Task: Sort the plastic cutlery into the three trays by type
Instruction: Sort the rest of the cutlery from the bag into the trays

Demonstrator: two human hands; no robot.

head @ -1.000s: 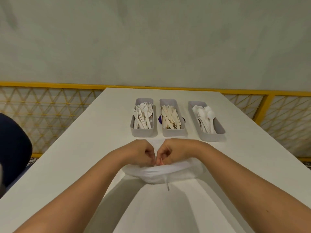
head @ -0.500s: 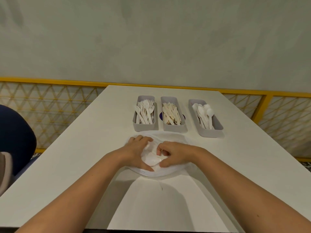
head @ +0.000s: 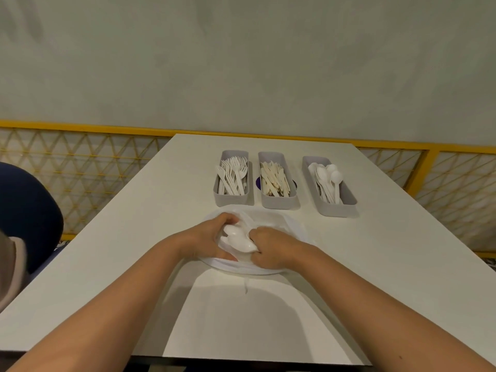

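Observation:
A thin white plastic bag [head: 284,224] lies spread on the white table [head: 134,237] in front of three grey trays. A bundle of white spoons [head: 237,237] shows in its middle. My left hand [head: 209,236] curls round the bundle from the left, fingers over the top and thumb below. From the right, my right hand [head: 271,247] grips the same bundle with curled fingers. The left tray [head: 233,198] holds white forks, the middle tray [head: 279,201] beige knives, the right tray [head: 335,209] white spoons.
A yellow railing with lattice panels [head: 80,167] runs behind and beside the table. A dark blue chair back [head: 29,216] stands at the left edge. A purple mark [head: 258,182] shows on the table between the left and middle trays.
My hands went from pinching the bag's bunched top to spreading it flat. They now close round the spoons inside it.

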